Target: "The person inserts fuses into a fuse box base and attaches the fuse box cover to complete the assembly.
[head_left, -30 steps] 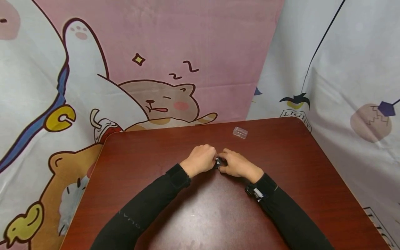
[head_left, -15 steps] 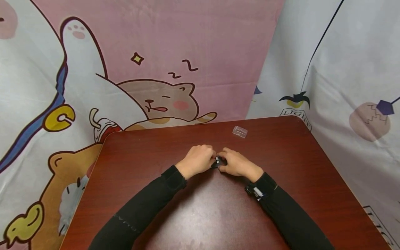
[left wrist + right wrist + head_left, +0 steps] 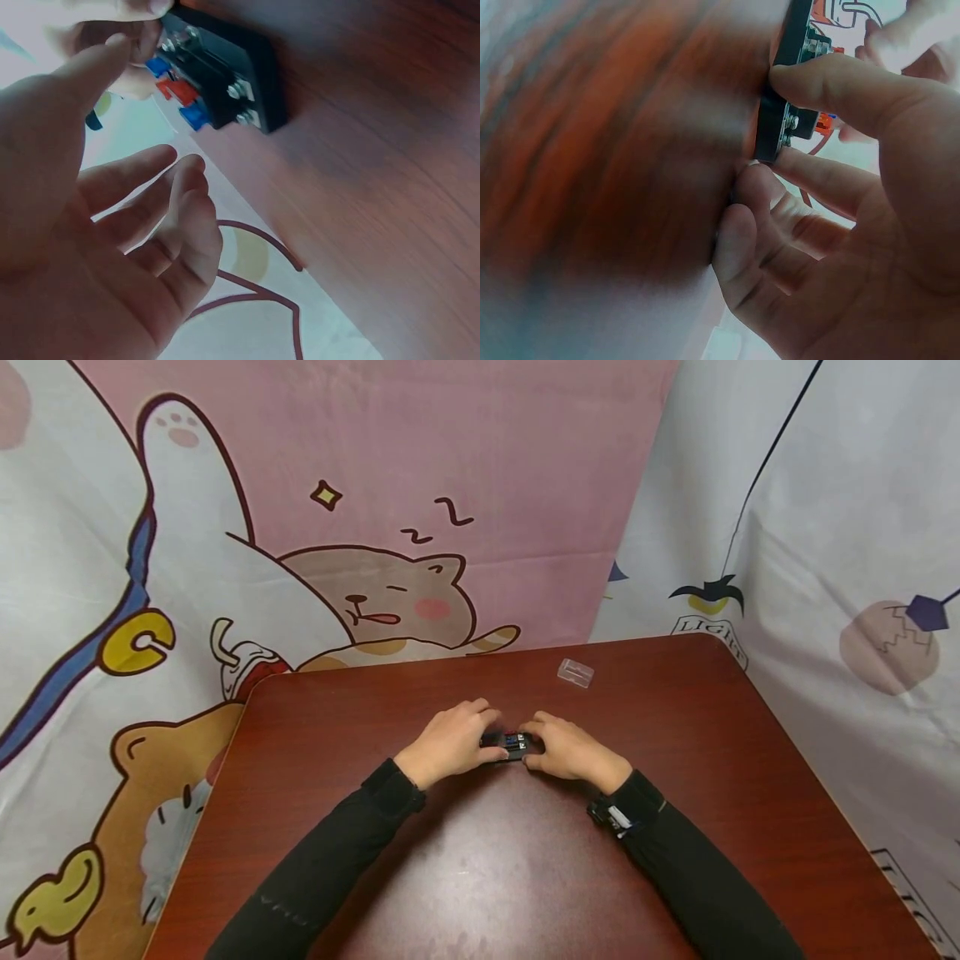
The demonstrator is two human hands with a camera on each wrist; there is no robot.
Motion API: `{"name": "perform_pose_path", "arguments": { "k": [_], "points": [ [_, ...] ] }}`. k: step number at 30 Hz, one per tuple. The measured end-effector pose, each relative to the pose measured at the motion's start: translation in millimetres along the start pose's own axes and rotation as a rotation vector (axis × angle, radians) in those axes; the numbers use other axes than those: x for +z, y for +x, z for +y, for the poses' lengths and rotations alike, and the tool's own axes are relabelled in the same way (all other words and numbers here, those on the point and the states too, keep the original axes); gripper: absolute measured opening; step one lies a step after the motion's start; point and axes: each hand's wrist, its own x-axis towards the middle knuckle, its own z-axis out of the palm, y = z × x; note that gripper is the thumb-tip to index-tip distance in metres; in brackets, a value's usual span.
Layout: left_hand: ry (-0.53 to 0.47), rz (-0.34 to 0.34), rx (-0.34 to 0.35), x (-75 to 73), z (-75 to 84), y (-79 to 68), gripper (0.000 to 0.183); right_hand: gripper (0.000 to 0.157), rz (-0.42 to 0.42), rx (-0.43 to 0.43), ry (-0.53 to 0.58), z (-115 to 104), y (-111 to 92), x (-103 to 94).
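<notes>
A small black electrical block (image 3: 515,744) with metal screw terminals lies on the table between the two hands. Blue and red parts (image 3: 178,91) stand up from its black base, as the left wrist view shows. My right hand (image 3: 567,750) pinches the block's right end; in the right wrist view its thumb (image 3: 817,82) and index finger (image 3: 829,176) are on the base. My left hand (image 3: 453,743) is spread at the block's left end, fingers apart and loosely bent. In the left wrist view its fingers (image 3: 187,180) are clear of the block; thumb contact cannot be told.
A clear plastic cover or case (image 3: 576,673) lies near the back edge of the brown table (image 3: 360,710), beyond the right hand. Printed cloth (image 3: 525,468) hangs behind and to the sides.
My left hand has drawn away to the left and its fingers have spread, uncovering the block's blue parts and terminals. The right hand has stayed in place at the block.
</notes>
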Motion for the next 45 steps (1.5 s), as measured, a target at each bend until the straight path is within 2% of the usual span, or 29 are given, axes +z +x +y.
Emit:
{"name": "perform_pose_path", "arguments": {
  "k": [3,9,14,23,32,45],
  "points": [
    [-0.009,-0.023,-0.022,0.7,-5.0,-5.7,0.074,0.053,-0.003,0.006,-0.006,-1,1,-0.6],
    [-0.038,-0.05,-0.056,9.0,-10.6,-14.9,0.079,0.055,0.003,0.007,-0.028,-1,2,-0.6],
    [-0.034,-0.056,-0.065,11.9,-11.6,-18.6,0.074,0.055,0.007,-0.007,-0.01,-1,0,-1.3],
    [-0.028,-0.051,-0.078,15.5,-10.6,-19.9,0.049,0.055,0.008,-0.007,0.008,-1,-1,-0.7],
    [-0.061,-0.068,-0.11,15.7,-10.5,-20.6,0.046,0.053,0.01,0.012,-0.022,-1,2,2.5],
    [-0.103,-0.115,-0.139,14.3,-9.0,-17.0,0.049,0.059,-0.033,0.019,-0.059,-9,-3,-5.1]
  ]
}}
